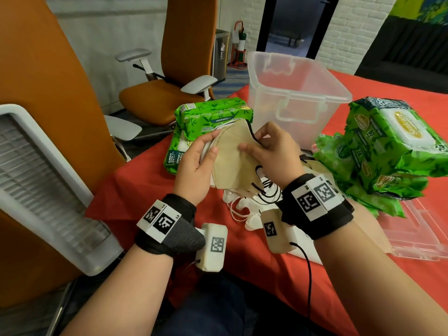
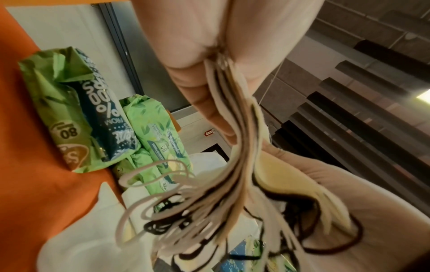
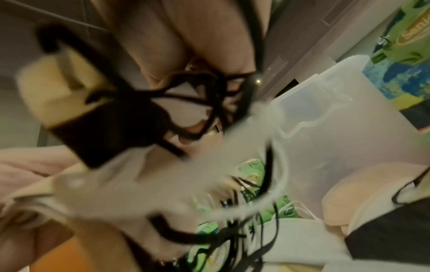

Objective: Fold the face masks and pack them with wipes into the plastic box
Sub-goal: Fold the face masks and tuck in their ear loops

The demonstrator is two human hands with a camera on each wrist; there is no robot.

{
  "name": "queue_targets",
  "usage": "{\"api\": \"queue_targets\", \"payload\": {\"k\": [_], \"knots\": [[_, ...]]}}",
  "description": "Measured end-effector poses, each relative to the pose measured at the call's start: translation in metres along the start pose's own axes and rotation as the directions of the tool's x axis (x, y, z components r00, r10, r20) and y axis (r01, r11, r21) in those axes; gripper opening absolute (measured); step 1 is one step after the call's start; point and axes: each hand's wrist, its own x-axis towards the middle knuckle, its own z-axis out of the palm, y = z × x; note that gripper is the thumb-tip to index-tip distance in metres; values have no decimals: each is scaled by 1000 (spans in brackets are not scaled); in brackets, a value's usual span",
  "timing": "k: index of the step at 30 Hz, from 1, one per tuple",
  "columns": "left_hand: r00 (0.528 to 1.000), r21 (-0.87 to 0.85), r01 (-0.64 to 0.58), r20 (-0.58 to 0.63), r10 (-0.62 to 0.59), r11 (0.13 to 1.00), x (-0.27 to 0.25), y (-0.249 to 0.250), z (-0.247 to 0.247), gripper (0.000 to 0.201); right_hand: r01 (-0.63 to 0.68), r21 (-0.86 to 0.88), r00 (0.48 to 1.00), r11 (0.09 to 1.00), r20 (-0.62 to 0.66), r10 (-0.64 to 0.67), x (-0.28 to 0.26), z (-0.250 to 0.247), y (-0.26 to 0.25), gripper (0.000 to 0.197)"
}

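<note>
Left hand (image 1: 194, 169) gripping stacked beige face masks (image 1: 232, 156), right hand (image 1: 274, 151) pinching what looks like the top mask's edge, clear plastic box (image 1: 303, 93) behind

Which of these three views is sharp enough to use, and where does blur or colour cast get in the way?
Head view: sharp and evenly lit, edges bowed by the wide lens; both hands, left hand and right hand, read clearly on the masks. Left wrist view: warm cast, ear loops smeared. Right wrist view: heavily blurred, plastic box only hazy.
</note>
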Motion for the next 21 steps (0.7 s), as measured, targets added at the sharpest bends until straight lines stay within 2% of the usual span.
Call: {"api": "queue_targets", "payload": {"k": [3,6,9,13,14,16,19,21], "knots": [[999,-39,35,16,-34,999,1,2,-1,32,61,27,995,998,-76,-59,-1,0,-2,40],[998,-74,60,10,-59,995,1,1,0,37,72,46,982,996,-178,-63,-1,0,-3,34],[997,-82,80,-16,-82,993,1,2,-1,37,90,39,973,995,-217,-79,-2,-1,-6,18],[994,-45,73,-81,-77,996,2,4,-4,39,104,90,964,991,-252,-78,-1,-5,-5,15],[993,-39,75,-89,-79,996,2,5,-4,39,103,129,965,986,-255,-67,1,-6,-4,21],[989,-43,92,-113,-97,995,1,8,-3,39,113,282,975,953,-216,-52,2,-7,-4,33],[973,-124,186,-115,-200,975,0,17,2,27,62,524,998,849,-60,-36,1,-5,-8,29],[948,-233,275,-94,-303,933,0,17,3,24,-9,575,999,818,31,-11,-2,-1,-11,28]]}}
